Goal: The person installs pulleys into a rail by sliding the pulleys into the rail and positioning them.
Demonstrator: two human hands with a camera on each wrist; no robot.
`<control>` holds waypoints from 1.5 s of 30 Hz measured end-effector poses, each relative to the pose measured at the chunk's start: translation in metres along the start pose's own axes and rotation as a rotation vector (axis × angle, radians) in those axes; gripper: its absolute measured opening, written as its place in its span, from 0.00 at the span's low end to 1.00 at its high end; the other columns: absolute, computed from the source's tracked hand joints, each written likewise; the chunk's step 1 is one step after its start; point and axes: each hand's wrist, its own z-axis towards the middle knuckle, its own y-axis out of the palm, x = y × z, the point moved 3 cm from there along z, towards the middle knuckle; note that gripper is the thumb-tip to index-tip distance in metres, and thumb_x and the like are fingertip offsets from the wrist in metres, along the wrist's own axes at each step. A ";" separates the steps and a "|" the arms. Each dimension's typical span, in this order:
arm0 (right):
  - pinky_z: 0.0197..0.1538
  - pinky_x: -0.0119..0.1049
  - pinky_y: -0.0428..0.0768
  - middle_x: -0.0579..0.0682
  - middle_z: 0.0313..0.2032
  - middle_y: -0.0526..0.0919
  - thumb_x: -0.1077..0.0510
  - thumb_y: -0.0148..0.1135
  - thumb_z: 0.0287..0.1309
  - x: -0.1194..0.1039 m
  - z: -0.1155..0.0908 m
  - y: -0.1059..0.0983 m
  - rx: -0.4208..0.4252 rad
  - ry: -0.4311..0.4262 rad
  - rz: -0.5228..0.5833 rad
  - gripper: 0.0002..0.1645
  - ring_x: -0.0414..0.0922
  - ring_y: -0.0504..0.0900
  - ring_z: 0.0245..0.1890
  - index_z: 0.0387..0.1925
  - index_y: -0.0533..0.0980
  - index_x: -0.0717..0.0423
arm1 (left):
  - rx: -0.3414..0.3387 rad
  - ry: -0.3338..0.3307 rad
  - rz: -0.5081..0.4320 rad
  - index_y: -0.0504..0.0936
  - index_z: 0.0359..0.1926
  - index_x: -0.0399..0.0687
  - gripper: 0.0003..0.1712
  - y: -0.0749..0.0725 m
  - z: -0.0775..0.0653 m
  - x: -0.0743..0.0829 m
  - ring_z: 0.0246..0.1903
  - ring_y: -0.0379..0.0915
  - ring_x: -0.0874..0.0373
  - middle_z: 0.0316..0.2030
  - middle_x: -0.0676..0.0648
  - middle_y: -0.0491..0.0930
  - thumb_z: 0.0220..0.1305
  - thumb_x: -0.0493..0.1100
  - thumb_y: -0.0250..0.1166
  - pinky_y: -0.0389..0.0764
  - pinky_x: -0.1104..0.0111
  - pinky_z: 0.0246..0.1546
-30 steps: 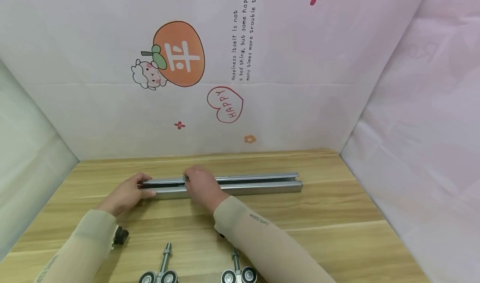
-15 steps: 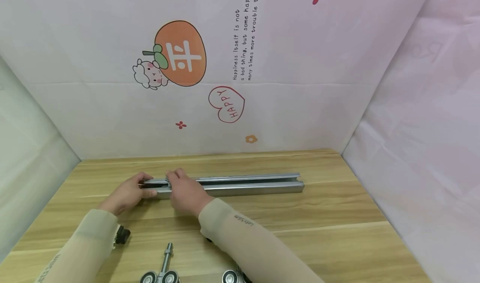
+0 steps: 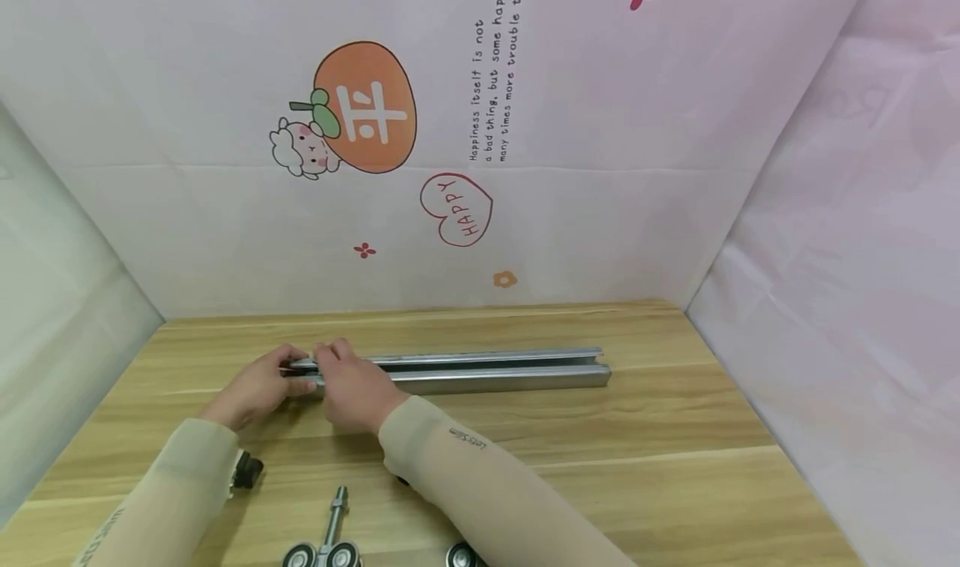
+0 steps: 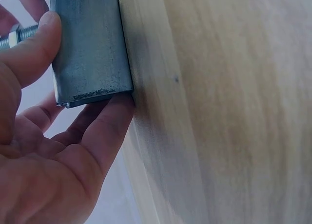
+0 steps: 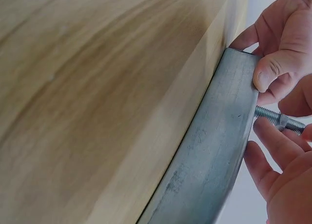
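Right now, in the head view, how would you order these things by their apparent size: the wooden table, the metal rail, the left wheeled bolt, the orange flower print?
Largest to smallest:
1. wooden table
2. metal rail, partly hidden
3. left wheeled bolt, cut off by the lower edge
4. orange flower print

Beige left sleeve (image 3: 153, 492), 8 o'clock; beige right sleeve (image 3: 498, 488), 6 o'clock, dark lettering (image 3: 468, 439); black block (image 3: 249, 471), left cuff's (image 3: 201, 452) 4 o'clock.

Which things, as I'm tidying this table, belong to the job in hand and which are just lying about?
In the job:
metal rail, gripped by the left hand
threaded bolt, held by the right hand

Lying about, perhaps for later:
wheeled roller
wheel partly hidden by the right sleeve
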 end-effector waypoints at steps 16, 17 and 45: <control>0.27 0.25 0.71 0.40 0.70 0.61 0.60 0.59 0.67 -0.008 0.011 0.000 -0.030 -0.032 -0.110 0.44 0.32 0.75 0.42 0.78 0.51 0.41 | 0.029 0.025 0.013 0.72 0.55 0.40 0.27 0.000 -0.002 0.003 0.55 0.68 0.35 0.59 0.29 0.71 0.64 0.51 0.70 0.69 0.43 0.51; 0.27 0.25 0.71 0.40 0.70 0.62 0.59 0.60 0.67 -0.008 0.011 0.000 -0.031 -0.032 -0.111 0.45 0.32 0.75 0.42 0.78 0.51 0.41 | 0.026 0.025 0.013 0.72 0.56 0.40 0.27 0.001 -0.003 0.003 0.55 0.68 0.35 0.60 0.29 0.70 0.65 0.51 0.69 0.69 0.43 0.51; 0.60 0.26 0.66 0.40 0.75 0.54 0.61 0.56 0.66 0.006 -0.005 -0.007 -0.124 -0.071 0.081 0.48 0.31 0.73 0.56 0.79 0.43 0.48 | 0.010 -0.011 -0.011 0.69 0.58 0.38 0.28 -0.001 -0.002 0.005 0.45 0.72 0.42 0.53 0.32 0.73 0.66 0.48 0.69 0.74 0.54 0.42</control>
